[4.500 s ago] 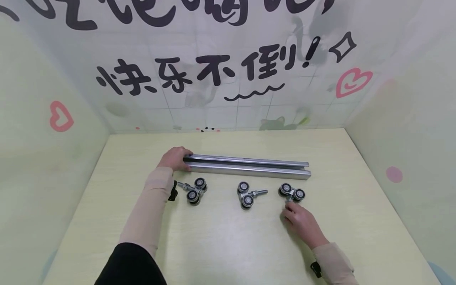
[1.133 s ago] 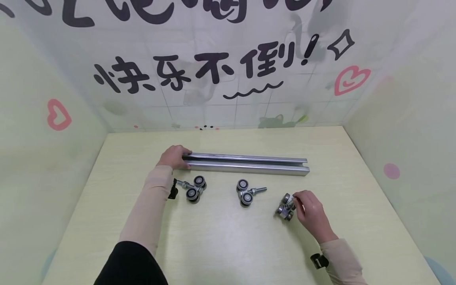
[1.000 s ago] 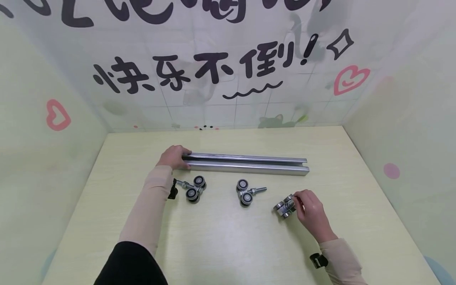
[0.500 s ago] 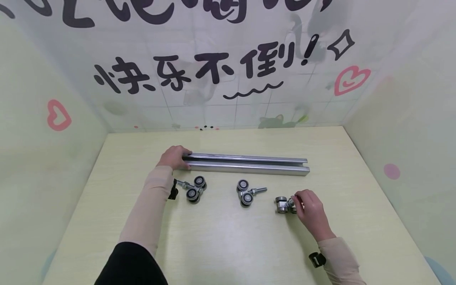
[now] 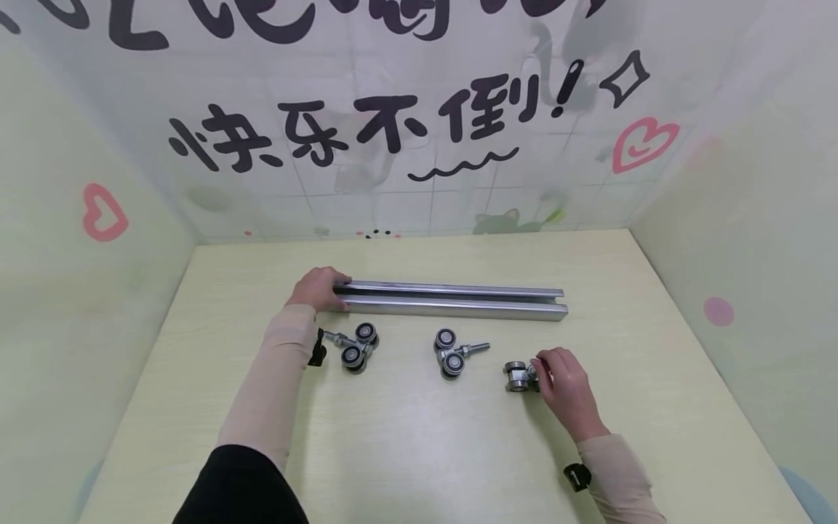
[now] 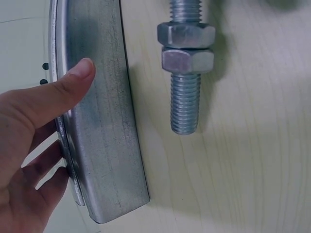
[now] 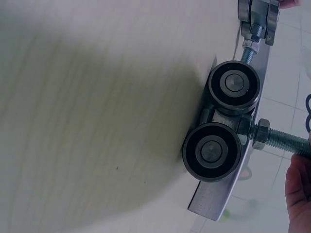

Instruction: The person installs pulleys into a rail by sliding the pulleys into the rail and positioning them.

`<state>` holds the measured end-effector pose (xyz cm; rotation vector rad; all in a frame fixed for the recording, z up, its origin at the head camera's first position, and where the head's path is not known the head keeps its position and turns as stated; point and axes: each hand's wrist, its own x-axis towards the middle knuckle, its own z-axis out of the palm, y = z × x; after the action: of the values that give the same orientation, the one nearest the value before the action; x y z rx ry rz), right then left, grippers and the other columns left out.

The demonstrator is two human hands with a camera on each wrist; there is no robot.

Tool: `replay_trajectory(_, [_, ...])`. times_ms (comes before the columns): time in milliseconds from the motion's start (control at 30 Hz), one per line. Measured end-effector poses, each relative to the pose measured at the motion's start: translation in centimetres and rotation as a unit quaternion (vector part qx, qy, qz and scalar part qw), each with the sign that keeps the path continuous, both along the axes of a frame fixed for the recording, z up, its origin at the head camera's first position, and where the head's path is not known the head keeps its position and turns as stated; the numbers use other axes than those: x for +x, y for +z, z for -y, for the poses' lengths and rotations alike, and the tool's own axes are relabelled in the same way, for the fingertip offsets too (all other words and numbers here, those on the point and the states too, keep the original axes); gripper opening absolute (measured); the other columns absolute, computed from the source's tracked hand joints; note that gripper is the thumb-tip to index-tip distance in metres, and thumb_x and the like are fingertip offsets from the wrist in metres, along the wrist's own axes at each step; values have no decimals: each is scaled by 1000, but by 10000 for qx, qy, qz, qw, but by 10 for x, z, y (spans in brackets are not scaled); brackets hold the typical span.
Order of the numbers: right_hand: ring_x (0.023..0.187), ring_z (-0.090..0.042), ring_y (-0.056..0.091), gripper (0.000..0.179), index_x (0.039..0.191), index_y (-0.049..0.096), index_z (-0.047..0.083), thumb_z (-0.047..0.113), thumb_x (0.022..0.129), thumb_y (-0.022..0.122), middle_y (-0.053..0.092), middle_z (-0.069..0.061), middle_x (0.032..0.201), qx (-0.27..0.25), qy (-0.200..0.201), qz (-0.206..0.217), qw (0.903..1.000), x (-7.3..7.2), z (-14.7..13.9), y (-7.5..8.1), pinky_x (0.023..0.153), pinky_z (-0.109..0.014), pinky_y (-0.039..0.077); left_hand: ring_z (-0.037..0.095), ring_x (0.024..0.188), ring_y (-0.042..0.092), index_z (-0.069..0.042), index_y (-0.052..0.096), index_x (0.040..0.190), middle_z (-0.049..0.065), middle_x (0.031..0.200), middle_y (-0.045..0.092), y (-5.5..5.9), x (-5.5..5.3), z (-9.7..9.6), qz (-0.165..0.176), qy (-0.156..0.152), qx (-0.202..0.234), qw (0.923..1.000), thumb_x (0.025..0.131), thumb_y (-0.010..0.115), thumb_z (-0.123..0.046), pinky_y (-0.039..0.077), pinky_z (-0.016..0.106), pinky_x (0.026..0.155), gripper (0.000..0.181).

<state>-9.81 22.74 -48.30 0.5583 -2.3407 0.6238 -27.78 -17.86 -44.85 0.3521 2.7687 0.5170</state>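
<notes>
A silver slotted metal rail [image 5: 452, 311] lies across the back of the table. My left hand [image 5: 317, 289] grips its left end, thumb [image 6: 77, 80] over the near face and fingers on the slot side. To the right, my right hand [image 5: 567, 389] pinches the threaded bolt [image 7: 286, 141] of a roller trolley [image 5: 517, 377], whose wheels [image 7: 211, 151] point away from the fingers. Part of that trolley is hidden behind the hand in the head view. Two more trolleys lie before the rail: the left trolley [image 5: 354, 356], near my left wrist, and the middle trolley [image 5: 453, 364].
The left trolley's bolt with two nuts [image 6: 187, 58] shows close up in the left wrist view. Pale wood-grain table [image 5: 419, 451] reaches to a printed backdrop [image 5: 366, 211] behind and side panels [image 5: 740, 240] at left and right.
My right hand has lifted the right trolley off the table and turned it over in its fingers; over the last half second it barely moves. My left hand stays on the rail's end.
</notes>
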Motion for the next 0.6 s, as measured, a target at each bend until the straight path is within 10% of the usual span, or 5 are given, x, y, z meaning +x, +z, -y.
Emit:
replay_trajectory(267, [59, -14, 50, 22, 81, 59, -6, -9, 65, 73, 55, -9, 69, -280, -275, 182, 9991, 2, 4, 2, 48, -22, 45, 37, 113, 47, -4, 56, 122, 20, 125, 53, 0, 0, 0, -3, 37, 43, 10000, 67, 79, -17, 39, 51, 93, 61])
replay_trajectory(600, [57, -10, 50, 21, 77, 60, -2, -7, 63, 76, 56, -6, 68, -806, -585, 418, 9942, 7, 5, -13, 49, -10, 41, 37, 112, 48, -5, 56, 122, 20, 124, 53, -2, 0, 2, -34, 8, 79, 10000, 67, 79, -18, 40, 50, 93, 61])
